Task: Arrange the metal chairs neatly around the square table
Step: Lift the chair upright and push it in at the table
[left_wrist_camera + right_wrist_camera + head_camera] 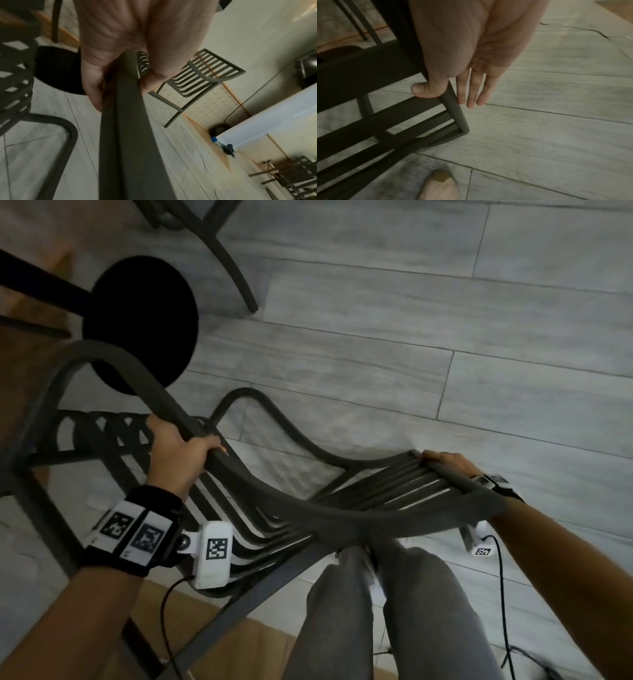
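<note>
I hold a dark metal chair (376,484) tilted in front of my legs, over a grey plank floor. My left hand (181,453) grips its curved armrest, fingers wrapped over the bar; in the left wrist view the left hand (120,54) closes round that armrest bar (126,135). My right hand (448,462) sits on the slatted backrest's far corner. In the right wrist view its thumb (421,90) hooks round the backrest's side post (453,108) while the other fingers (471,92) lie straight along the outside.
A round black pedestal base (144,320) with a dark column stands just beyond the chair's left armrest. Another chair's leg (226,251) shows at the top. A second chair (202,75) stands by the wall, a third chair (298,175) farther off. My shoe (441,185) and cables (503,611) are underfoot.
</note>
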Motion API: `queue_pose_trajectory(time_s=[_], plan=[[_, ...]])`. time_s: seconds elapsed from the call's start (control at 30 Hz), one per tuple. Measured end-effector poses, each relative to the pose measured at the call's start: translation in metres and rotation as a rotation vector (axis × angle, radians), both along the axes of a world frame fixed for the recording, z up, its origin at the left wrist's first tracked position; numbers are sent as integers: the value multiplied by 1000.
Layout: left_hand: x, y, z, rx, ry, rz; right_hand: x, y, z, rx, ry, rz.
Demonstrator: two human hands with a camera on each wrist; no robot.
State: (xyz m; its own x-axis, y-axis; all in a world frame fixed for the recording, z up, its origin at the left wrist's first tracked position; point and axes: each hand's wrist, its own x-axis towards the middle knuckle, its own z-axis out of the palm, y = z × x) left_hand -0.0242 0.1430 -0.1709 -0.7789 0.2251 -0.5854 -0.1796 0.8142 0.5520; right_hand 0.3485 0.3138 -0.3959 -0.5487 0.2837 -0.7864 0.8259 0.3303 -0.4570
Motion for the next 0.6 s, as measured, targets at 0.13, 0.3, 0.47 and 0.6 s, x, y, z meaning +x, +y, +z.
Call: queue_pose_trajectory(time_s=[0.13, 0.3, 0.47, 0.6], plan=[[6, -9, 18, -20, -19, -30, 3, 0, 20, 38, 2, 66], [16, -29, 67, 1, 28, -98, 19, -1, 80, 129, 20, 222], [37, -43, 132, 94, 66, -91, 38, 5, 171, 192, 93, 258], [41, -55, 178, 134, 70, -103, 54, 14, 252, 249, 189, 293]])
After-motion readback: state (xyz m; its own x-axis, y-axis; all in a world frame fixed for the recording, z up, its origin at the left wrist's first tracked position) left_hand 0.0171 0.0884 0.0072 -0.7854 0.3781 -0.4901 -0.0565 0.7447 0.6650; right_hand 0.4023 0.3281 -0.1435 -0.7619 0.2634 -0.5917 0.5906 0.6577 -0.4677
